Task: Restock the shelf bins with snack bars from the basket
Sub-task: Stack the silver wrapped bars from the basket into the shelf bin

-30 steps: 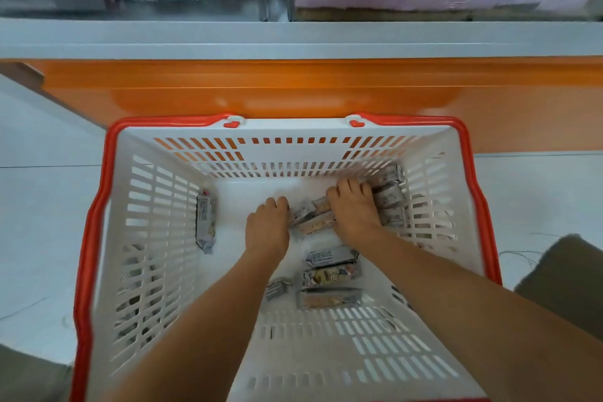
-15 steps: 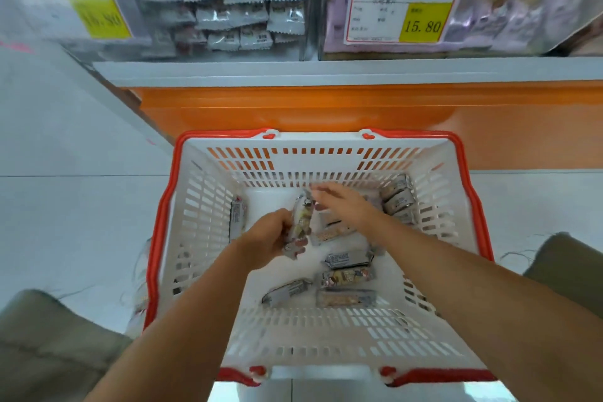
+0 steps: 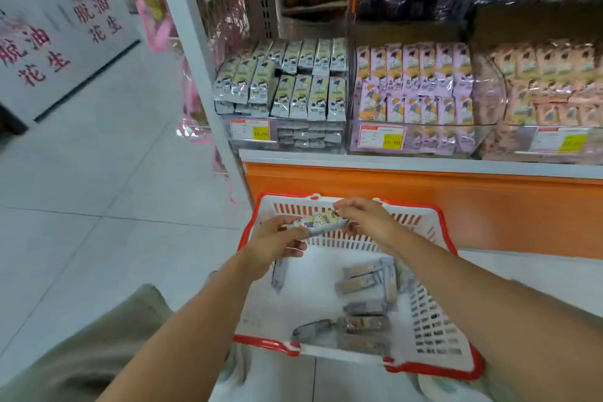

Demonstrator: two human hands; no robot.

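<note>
Now that both hands have left the basket floor, a small bunch of snack bars is up in the air.
The left hand curls round one end and the right hand pinches the other, holding the bunch above the basket's far rim, below the orange shelf base and well short of the bins. The view has swung up to them, so gathering looks finished for this load; next comes the lift to the matching bin, likely the left one. Several loose bars lie in the basket.
</note>
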